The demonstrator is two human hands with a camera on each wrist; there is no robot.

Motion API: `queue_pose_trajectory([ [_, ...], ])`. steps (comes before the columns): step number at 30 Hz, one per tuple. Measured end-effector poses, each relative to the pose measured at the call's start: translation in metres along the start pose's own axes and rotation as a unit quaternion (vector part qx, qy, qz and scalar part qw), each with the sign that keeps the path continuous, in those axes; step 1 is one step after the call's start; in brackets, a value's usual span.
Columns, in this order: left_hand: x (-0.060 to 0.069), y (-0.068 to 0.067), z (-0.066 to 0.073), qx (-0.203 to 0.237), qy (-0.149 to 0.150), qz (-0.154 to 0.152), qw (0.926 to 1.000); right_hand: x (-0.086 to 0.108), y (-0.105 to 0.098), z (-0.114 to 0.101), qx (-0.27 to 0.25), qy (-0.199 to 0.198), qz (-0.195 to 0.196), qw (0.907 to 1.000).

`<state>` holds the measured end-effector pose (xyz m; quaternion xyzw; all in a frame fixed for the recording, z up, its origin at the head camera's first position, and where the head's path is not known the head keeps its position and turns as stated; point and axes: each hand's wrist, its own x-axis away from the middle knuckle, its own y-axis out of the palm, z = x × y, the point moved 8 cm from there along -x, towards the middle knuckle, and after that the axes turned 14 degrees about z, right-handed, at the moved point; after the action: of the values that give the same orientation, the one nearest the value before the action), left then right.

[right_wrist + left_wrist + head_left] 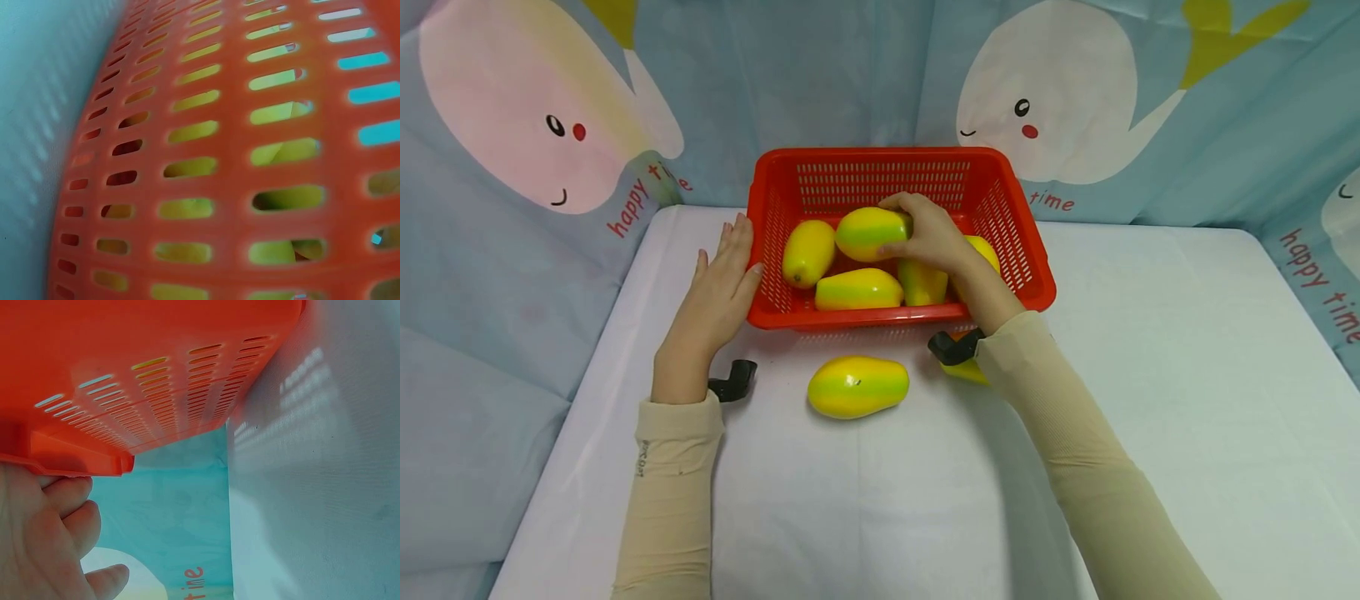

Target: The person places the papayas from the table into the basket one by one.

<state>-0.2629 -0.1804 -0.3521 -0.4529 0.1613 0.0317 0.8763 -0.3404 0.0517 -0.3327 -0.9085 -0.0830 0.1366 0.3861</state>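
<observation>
My right hand (928,236) reaches over the front rim of the red plastic basket (887,316) and grips a yellow-green papaya (867,234) above the other fruit. Several more papayas lie inside, among them one at the left (809,254) and one along the front wall (859,289). My left hand (718,287) rests its straight fingers against the basket's left rim, and the left wrist view shows this hand (47,531) touching the rim's underside. Through the slots of the basket wall (231,181), the right wrist view shows yellow fruit; the right hand is hidden there.
On the white table (1165,400), a papaya (858,387) lies in front of the basket. Another papaya (966,372) is partly hidden beneath the right forearm. Black wrist mounts (734,381) show beside both sleeves. A blue whale-print cloth (827,75) hangs behind the basket.
</observation>
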Motion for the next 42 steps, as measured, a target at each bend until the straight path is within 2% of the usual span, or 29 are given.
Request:
queue_pose_trajectory([
  [5,0.0,0.0,0.0,-0.001,-0.004,-0.001,1.0,-0.001,-0.001,0.003,-0.009,0.009,0.012,0.9998],
  [14,0.001,0.001,-0.001,0.001,-0.004,-0.001,1.0,0.003,-0.007,0.005,-0.089,0.044,0.035,0.9944],
  [20,0.001,0.001,-0.002,0.001,-0.005,-0.001,1.0,0.011,-0.013,0.004,-0.106,0.06,0.038,0.9918],
  [24,0.0,0.001,-0.002,0.0,-0.006,0.0,1.0,0.023,-0.023,0.0,-0.113,0.055,0.051,0.9907],
  [30,-0.001,0.001,-0.003,-0.002,-0.012,-0.002,0.9999,0.053,-0.045,-0.005,-0.122,0.031,0.075,0.9891],
  [35,-0.001,0.0,-0.003,-0.001,-0.016,-0.003,0.9999,0.079,-0.054,-0.007,-0.131,0.027,0.066,0.9888],
  [42,-0.001,0.002,-0.003,0.001,-0.011,-0.003,0.9999,0.107,-0.058,-0.004,-0.147,0.002,0.051,0.9878],
])
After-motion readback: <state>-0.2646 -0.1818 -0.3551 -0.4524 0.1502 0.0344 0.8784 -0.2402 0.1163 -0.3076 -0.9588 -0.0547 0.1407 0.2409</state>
